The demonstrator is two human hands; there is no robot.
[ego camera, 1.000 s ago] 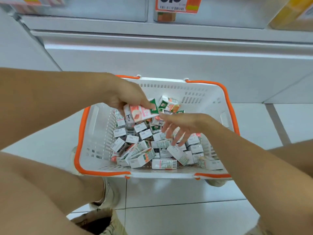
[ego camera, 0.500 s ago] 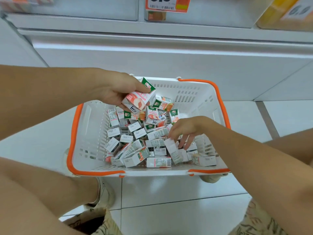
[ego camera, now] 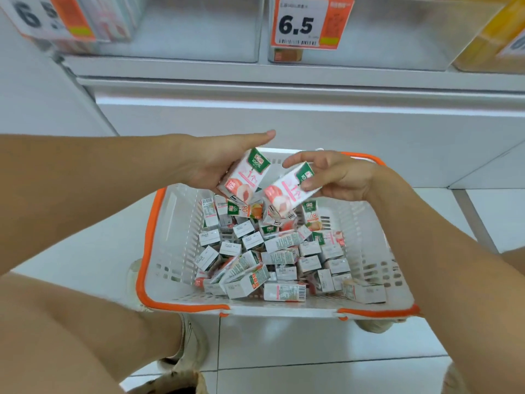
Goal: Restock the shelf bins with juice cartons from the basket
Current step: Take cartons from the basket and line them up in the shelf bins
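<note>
above the far rim of the basket (ego camera: 147, 251), two pink-and-white juice cartons are held, one in each hand. the left carton (ego camera: 245, 177) is gripped by the left hand (ego camera: 216, 163), fingers curled beneath it and the thumb stretched out straight over its top; the right carton (ego camera: 287, 194) is pinched by the right hand (ego camera: 335, 177) between thumb and fingers, tilted, its lower end just beside the left carton and possibly touching it. inside the basket, a loose pile of cartons (ego camera: 278, 251) is left, many lying on their sides with white backs and barcodes up, a few orange-labelled ones mixed in near the far wall. beyond the basket and higher, the shelf bins (ego camera: 199, 29) are seen, with a price tag (ego camera: 311, 22) marked 6.5 on the front of the middle bin. that bin appears nearly bare behind its frosted front, though its contents cannot be made out with certainty; pink packs are dimly seen in the bin to its left. the restocking is judged to be at an early or middle stage: two cartons are lifted but not yet placed, and most of the stock is still to be moved from the basket.
</note>
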